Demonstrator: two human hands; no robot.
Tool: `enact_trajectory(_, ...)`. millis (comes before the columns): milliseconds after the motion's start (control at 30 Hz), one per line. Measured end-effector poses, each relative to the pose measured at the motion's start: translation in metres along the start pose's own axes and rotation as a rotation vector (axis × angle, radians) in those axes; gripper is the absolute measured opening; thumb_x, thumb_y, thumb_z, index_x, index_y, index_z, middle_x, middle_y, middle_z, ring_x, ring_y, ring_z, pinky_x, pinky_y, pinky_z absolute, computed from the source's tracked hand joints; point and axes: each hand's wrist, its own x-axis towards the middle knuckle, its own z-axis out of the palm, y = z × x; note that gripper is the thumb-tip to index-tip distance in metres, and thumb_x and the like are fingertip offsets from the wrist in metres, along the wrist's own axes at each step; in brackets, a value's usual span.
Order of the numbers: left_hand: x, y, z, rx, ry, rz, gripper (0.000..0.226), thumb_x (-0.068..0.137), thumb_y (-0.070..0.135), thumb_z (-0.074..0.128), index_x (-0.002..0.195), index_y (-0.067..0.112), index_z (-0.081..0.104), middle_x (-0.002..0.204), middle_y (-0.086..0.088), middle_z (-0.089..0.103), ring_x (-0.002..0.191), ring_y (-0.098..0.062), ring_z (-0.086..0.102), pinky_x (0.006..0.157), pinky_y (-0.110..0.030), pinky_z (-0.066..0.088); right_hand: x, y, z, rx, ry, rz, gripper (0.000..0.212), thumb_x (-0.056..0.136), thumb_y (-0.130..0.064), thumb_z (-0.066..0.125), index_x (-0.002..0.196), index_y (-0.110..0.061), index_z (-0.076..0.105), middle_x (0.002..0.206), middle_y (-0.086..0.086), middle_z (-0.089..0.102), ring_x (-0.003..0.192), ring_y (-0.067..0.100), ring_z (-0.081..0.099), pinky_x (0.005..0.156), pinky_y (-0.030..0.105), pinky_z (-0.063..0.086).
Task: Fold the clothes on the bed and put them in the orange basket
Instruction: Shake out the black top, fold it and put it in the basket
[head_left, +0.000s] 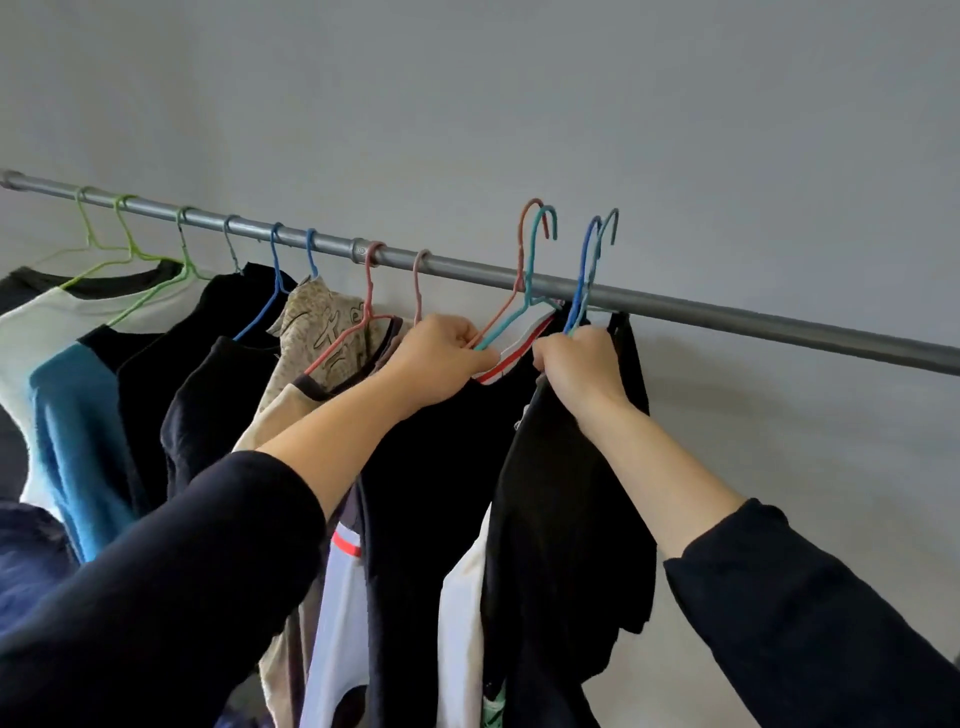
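The left hand (441, 358) is clenching its fingers (480, 356) round the lower wires of a pink hanger (521, 244) and a teal hanger (534, 260), whose hooks are standing above the grey rail (727, 318) and not resting over it. From these two a black top (415, 493) with a white and red collar is hanging down below the wrist. Just beside it, toward the rail's right end, the right hand (576, 371) is gripping a blue hanger (583, 270) and a grey-blue hanger (601, 249) in curled fingers, their hooks also raised clear of the rail, with a black garment (566, 519) drooping under them. Toward the rail's left end, more clothes are hanging on hooked hangers: a beige patterned top (322, 325), a black shirt (171, 343) and a white and blue shirt (78, 395) on green hangers (130, 249).
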Motion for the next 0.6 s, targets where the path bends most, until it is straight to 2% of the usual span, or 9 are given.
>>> enact_trajectory(67,-0.018,-0.015,-0.017,-0.034,-0.04,-0.042,0.015,0.087,0.026,0.068,0.084,0.012,0.065,0.074,0.001,0.058,0.067,-0.012,0.052,0.066,-0.025,0.044,-0.018,-0.002,0.018,0.104,-0.014,-0.03,0.013,0.078,-0.006,0.053,0.068,-0.011,0.047,0.097,0.008,0.048,0.067,0.015,0.051,0.06,0.026,0.038)
enact_trajectory(133,-0.041,-0.037,-0.041,-0.132,-0.053,-0.125,0.018,0.086,0.023,0.069,0.07,0.017,0.063,0.069,0.002,0.058,0.068,-0.01,0.052,0.071,-0.025,0.043,-0.041,0.0,0.035,0.238,0.03,-0.029,0.02,0.078,-0.001,0.053,0.063,-0.012,0.044,0.09,0.004,0.045,0.063,0.01,0.048,0.057,0.021,0.038)
enact_trajectory(233,-0.089,-0.068,-0.092,-0.168,-0.019,-0.191,0.035,0.084,0.017,0.065,0.05,0.021,0.055,0.053,0.004,0.049,0.056,-0.009,0.046,0.072,-0.026,0.039,-0.088,-0.01,0.064,0.386,-0.008,-0.057,0.019,0.079,0.008,0.051,0.071,-0.009,0.046,0.064,0.0,0.044,0.043,-0.001,0.04,0.045,0.012,0.034)
enact_trajectory(367,-0.184,-0.097,-0.183,-0.142,0.021,-0.27,0.034,0.079,0.021,0.061,0.048,0.019,0.049,0.047,0.002,0.039,0.048,-0.011,0.036,0.06,-0.026,0.033,-0.174,-0.05,0.12,0.478,-0.229,-0.234,0.017,0.083,0.004,0.053,0.079,-0.01,0.044,0.071,-0.002,0.045,0.052,-0.005,0.043,0.058,0.01,0.037)
enact_trajectory(433,-0.227,-0.099,-0.222,-0.114,0.03,-0.304,0.029,0.065,0.032,0.065,0.058,0.007,0.051,0.046,0.0,0.039,0.045,-0.011,0.035,0.055,-0.023,0.034,-0.212,-0.077,0.147,0.517,-0.322,-0.32,0.014,0.087,0.002,0.052,0.087,-0.008,0.043,0.074,-0.004,0.044,0.054,-0.008,0.045,0.059,0.007,0.036)
enact_trajectory(500,-0.289,-0.104,-0.272,-0.082,0.133,-0.366,0.034,0.054,0.035,0.066,0.058,0.005,0.052,0.045,-0.001,0.039,0.042,-0.01,0.034,0.049,-0.019,0.035,-0.27,-0.111,0.185,0.544,-0.441,-0.365,0.014,0.089,0.0,0.052,0.093,-0.006,0.04,0.076,-0.005,0.044,0.055,-0.011,0.047,0.06,0.007,0.037)
enact_trajectory(600,-0.383,-0.115,-0.337,-0.001,0.25,-0.459,0.028,0.058,0.033,0.066,0.055,0.011,0.048,0.048,-0.002,0.04,0.045,-0.012,0.033,0.056,-0.026,0.032,-0.353,-0.151,0.239,0.58,-0.578,-0.374,0.016,0.09,-0.004,0.052,0.094,-0.011,0.038,0.074,-0.006,0.045,0.057,-0.008,0.049,0.062,0.012,0.039)
